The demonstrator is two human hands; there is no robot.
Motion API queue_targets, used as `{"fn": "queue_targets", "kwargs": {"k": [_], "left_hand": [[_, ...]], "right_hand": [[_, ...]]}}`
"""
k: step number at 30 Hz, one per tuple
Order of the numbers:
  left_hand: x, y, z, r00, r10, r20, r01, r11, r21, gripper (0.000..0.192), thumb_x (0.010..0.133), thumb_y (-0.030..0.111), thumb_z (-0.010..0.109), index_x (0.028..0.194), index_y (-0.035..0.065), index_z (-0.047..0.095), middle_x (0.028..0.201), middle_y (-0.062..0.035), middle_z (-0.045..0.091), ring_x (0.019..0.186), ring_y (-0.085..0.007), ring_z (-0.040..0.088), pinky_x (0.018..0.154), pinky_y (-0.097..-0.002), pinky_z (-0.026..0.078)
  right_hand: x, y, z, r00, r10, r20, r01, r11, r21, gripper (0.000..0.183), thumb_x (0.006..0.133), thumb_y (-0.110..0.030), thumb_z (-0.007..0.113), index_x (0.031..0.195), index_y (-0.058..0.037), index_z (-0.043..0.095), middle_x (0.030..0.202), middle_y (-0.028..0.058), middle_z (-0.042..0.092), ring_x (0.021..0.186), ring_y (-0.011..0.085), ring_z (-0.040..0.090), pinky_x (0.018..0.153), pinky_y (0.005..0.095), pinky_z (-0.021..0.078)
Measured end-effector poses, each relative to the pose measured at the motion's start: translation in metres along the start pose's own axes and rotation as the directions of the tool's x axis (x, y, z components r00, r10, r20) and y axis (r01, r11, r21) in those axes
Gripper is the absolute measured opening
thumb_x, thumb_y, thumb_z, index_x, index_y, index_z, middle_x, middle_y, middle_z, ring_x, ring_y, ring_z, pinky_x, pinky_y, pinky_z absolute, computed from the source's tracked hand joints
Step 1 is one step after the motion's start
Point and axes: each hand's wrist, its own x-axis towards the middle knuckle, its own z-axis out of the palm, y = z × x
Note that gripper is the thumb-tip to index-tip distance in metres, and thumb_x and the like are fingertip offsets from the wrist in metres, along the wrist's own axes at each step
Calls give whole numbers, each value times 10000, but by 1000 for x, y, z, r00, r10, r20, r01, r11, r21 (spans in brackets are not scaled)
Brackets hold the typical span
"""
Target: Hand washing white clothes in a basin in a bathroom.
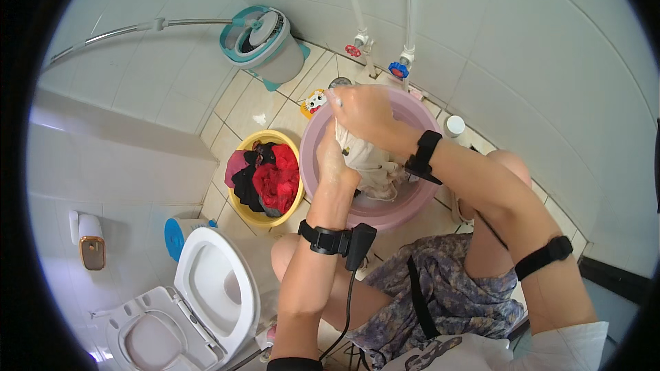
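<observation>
A pink plastic basin (pixel 397 219) stands on the tiled floor before me, with water in its lower part. Over it, my right hand (pixel 361 108) is closed around the upper part of a cream-white cloth garment (pixel 368 162); white suds show near the fingers. My left hand (pixel 332 157) is at the left side of the same garment, its fingers partly hidden behind the cloth and the right hand. The lower folds of the garment hang down into the basin. Black straps with a cable are around both of my arms.
A yellow basin (pixel 265 224) of red, black and pink clothes stands left of the pink one. Behind are a spin-mop bucket (pixel 278 59) and red (pixel 352 50) and blue (pixel 398 69) valves. A white-lidded container (pixel 455 126) stands right; a toilet (pixel 216 278) is at lower left.
</observation>
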Motion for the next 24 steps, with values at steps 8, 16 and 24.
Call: {"fn": "queue_targets", "kwargs": {"k": [8, 16, 24], "left_hand": [[41, -6, -37, 952, -41, 303, 50, 999, -19, 206, 878, 305, 523, 898, 108, 580, 845, -30, 610, 762, -176, 597, 655, -323, 497], [48, 25, -50, 825, -29, 564, 83, 994, -71, 177, 866, 261, 500, 825, 102, 566, 778, -28, 585, 742, -179, 572, 703, -315, 468], [15, 12, -37, 958, 9, 288, -3, 1000, -21, 189, 866, 263, 488, 885, 87, 557, 797, -49, 592, 750, -189, 578, 711, -308, 472]], "right_hand": [[-14, -8, -2, 974, -66, 217, 54, 997, 62, 112, 663, -184, 602, 647, -79, 566, 594, 114, 580, 656, 290, 617, 471, 405, 449], [-33, -49, -4, 924, -382, -3, 382, 924, 23, 76, 698, -159, 565, 717, -86, 553, 577, 69, 535, 539, 250, 582, 420, 383, 423], [-49, -63, -8, 894, -387, -227, 437, 865, 247, 151, 701, -192, 613, 626, -98, 520, 574, 103, 544, 586, 273, 586, 422, 367, 419]]}}
